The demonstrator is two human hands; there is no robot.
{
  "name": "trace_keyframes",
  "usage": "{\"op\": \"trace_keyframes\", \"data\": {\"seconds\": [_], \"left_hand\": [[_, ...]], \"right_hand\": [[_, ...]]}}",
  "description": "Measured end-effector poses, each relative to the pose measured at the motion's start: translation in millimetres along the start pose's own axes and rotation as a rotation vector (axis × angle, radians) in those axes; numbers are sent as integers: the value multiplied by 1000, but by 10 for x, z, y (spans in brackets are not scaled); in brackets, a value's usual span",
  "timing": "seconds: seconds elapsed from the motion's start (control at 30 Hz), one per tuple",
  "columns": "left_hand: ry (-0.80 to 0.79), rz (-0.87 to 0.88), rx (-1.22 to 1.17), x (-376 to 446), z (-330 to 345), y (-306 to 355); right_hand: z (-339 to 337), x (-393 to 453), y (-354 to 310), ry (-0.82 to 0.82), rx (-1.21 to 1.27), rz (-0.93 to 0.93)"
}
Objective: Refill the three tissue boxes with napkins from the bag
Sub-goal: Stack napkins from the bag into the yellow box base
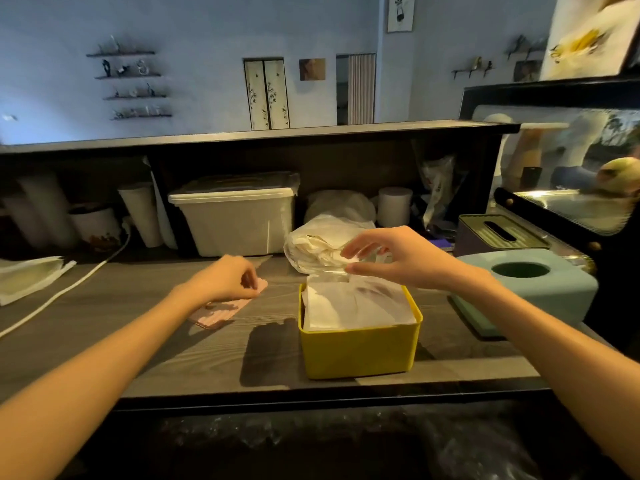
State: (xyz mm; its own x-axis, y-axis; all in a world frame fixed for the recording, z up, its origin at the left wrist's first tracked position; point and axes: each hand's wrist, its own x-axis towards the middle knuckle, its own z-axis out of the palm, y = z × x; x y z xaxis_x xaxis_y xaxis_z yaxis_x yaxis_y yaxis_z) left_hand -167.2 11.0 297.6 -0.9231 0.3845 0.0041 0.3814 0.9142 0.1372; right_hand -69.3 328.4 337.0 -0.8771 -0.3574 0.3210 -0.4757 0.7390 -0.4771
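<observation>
napkins (356,306) fill my open yellow tissue box (360,351) near the front edge of the bench (173,358).
my right hand (398,258) hovers over the box, fingers loosely spread by the plastic bag (318,247) behind it; my left hand (225,278) pinches a pink lid (221,311) lying left of the box. blue box (540,289) and dark box (498,233) sit toward the right edge.

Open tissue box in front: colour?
Yellow, holding white napkins; head view.
</observation>
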Motion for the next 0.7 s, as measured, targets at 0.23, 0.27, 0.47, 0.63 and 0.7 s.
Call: {"op": "trace_keyframes", "data": {"seconds": [0.23, 0.27, 0.47, 0.63, 0.7], "left_hand": [[-19, -322, -19, 109, 447, -362], [2, -326, -24, 125, 472, -356], [172, -235, 8, 50, 323, -323], [608, -94, -153, -5, -242, -243], [667, -53, -297, -38, -482, -77]], "right_hand": [[204, 200, -54, 51, 15, -39], [219, 218, -48, 63, 17, -41], [144, 260, -39, 160, -15, -61], [-57, 277, -113, 306, -53, -128], [-108, 290, -176, 309, -125, -140]]}}
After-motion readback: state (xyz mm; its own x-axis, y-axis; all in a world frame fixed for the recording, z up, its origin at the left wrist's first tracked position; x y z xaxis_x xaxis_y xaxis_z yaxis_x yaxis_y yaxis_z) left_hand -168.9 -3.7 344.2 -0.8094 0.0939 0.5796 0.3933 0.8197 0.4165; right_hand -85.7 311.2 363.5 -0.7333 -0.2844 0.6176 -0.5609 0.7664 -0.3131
